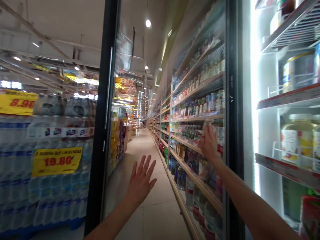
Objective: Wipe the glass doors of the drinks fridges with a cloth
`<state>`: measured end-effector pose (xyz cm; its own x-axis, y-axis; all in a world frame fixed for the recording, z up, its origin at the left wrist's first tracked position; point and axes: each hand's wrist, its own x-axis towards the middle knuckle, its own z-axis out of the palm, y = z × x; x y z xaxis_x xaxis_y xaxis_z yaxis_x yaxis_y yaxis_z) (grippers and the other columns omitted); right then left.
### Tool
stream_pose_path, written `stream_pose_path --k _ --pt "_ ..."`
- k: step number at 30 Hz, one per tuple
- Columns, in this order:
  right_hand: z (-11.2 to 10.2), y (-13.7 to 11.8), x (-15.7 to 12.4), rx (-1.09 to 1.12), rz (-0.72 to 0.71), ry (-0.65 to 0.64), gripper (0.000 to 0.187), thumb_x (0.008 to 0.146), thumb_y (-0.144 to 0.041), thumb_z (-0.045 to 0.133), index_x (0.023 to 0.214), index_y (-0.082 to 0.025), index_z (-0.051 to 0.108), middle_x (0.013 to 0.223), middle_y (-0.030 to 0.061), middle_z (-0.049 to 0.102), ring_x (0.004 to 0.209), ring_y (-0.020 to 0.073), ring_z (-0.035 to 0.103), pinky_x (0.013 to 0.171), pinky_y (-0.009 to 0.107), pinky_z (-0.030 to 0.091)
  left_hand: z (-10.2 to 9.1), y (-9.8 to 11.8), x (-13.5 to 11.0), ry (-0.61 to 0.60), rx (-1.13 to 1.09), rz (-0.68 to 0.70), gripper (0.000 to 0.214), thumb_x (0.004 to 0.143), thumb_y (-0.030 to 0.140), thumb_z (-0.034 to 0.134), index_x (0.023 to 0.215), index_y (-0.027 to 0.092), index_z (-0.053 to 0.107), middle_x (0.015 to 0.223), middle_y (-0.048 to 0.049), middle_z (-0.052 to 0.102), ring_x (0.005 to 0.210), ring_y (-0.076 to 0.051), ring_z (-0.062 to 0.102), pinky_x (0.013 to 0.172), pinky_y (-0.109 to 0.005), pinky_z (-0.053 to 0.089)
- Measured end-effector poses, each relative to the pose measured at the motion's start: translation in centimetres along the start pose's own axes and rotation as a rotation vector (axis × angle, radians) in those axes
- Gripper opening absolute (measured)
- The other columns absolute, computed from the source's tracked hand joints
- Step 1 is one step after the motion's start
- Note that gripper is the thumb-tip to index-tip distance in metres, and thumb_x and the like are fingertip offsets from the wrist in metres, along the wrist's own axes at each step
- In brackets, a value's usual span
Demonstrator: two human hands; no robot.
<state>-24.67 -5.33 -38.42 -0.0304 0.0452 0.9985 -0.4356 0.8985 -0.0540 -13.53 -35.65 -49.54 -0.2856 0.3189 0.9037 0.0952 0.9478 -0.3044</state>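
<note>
An open glass door in a black frame stands in front of me. My left hand is raised flat against the glass or just short of it, fingers spread, with nothing in it. Farther right and higher, my right hand is at the same pane near its right frame post, blurred by motion. A pale, crumpled piece that looks like a cloth shows past its fingertips and beside its fingers, between hand and glass.
To the right, a lit cooler has wire shelves with drinks, including a large bottle. On the left are stacked packs of water bottles with a yellow price sign. Through the glass, bottle shelves line an aisle.
</note>
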Motion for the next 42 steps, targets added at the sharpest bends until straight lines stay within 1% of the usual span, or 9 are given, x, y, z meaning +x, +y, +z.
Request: stream_pose_path --k 3,6,13,19,27,30,36,38,42 --pt "0.0 2.8 3.5 0.023 0.329 0.104 0.056 0.084 -0.026 0.033 0.134 -0.001 0.037 0.143 0.024 0.031 0.134 0.0319 0.026 0.104 0.056 0.027 -0.3 -0.6 0.5 0.014 -0.008 0.017 0.058 0.08 0.053 0.053 0.131 0.026 0.047 0.139 -0.0073 0.045 0.132 -0.026 0.035 0.112 -0.045 0.014" --pt "0.7 0.7 6.2 0.045 0.352 0.113 0.056 0.084 -0.025 0.033 0.134 -0.001 0.038 0.144 0.0235 0.029 0.135 0.0316 0.023 0.106 0.055 0.025 -0.9 -1.6 2.4 0.023 0.004 -0.014 0.058 0.08 0.053 0.052 0.13 0.024 0.048 0.142 -0.0088 0.041 0.134 -0.028 0.031 0.111 -0.048 0.016" --pt "1.1 -5.9 5.3 0.071 -0.419 -0.18 0.053 0.081 -0.019 0.038 0.134 -0.018 0.043 0.143 0.0075 0.038 0.136 0.0213 0.026 0.11 0.044 0.024 -3.2 -5.1 8.1 0.021 0.086 -0.13 0.054 0.084 0.044 0.049 0.133 0.021 0.044 0.148 -0.0112 0.028 0.137 -0.032 0.022 0.109 -0.055 0.018" --pt "-0.8 -0.9 8.4 0.032 0.182 0.081 0.055 0.082 -0.018 0.03 0.131 0.005 0.038 0.139 0.0311 0.031 0.133 0.037 0.026 0.1 0.062 0.026 -3.8 -5.6 7.8 -0.036 0.089 -0.129 0.061 0.082 0.046 0.051 0.136 0.019 0.04 0.148 -0.0117 0.027 0.138 -0.034 0.02 0.108 -0.056 0.019" --pt "4.0 -18.8 8.3 0.162 -0.483 -0.13 0.049 0.08 -0.02 0.045 0.129 -0.022 0.049 0.141 -0.0008 0.042 0.135 0.0154 0.028 0.113 0.034 0.023 -4.1 -6.4 7.5 -0.029 0.094 -0.107 0.058 0.084 0.04 0.048 0.135 0.014 0.04 0.148 -0.0135 0.027 0.137 -0.032 0.021 0.108 -0.054 0.021" --pt "3.8 -19.0 7.0 0.17 -0.615 -0.156 0.05 0.079 -0.02 0.046 0.129 -0.026 0.048 0.14 -0.0028 0.043 0.134 0.0137 0.03 0.112 0.032 0.023 -5.2 -8.2 7.3 -0.032 0.123 -0.14 0.06 0.084 0.039 0.047 0.136 0.011 0.039 0.147 -0.0137 0.029 0.137 -0.029 0.022 0.109 -0.05 0.023" --pt "2.7 -12.1 11.2 0.135 -0.021 0.068 0.054 0.084 -0.019 0.034 0.136 -0.004 0.036 0.143 0.0225 0.032 0.136 0.0305 0.022 0.108 0.053 0.021 -7.4 -9.9 6.7 -0.107 0.156 -0.135 0.055 0.084 0.037 0.048 0.133 0.013 0.043 0.146 -0.0124 0.032 0.136 -0.026 0.028 0.109 -0.046 0.026" --pt "3.3 -14.2 11.8 0.142 -0.008 0.06 0.052 0.084 -0.021 0.035 0.134 -0.006 0.039 0.143 0.0198 0.034 0.136 0.0285 0.023 0.109 0.049 0.022 -7.9 -9.8 6.5 -0.123 0.154 -0.116 0.054 0.084 0.038 0.047 0.132 0.012 0.045 0.145 -0.0129 0.034 0.135 -0.026 0.03 0.109 -0.046 0.025" --pt "5.1 -22.9 9.5 0.194 -0.489 -0.127 0.051 0.082 -0.017 0.04 0.133 -0.013 0.042 0.143 0.0109 0.038 0.136 0.0231 0.026 0.111 0.046 0.022 -9.0 -10.3 6.5 -0.068 0.154 -0.088 0.053 0.085 0.038 0.045 0.132 0.012 0.044 0.144 -0.0114 0.035 0.135 -0.026 0.029 0.111 -0.048 0.019"
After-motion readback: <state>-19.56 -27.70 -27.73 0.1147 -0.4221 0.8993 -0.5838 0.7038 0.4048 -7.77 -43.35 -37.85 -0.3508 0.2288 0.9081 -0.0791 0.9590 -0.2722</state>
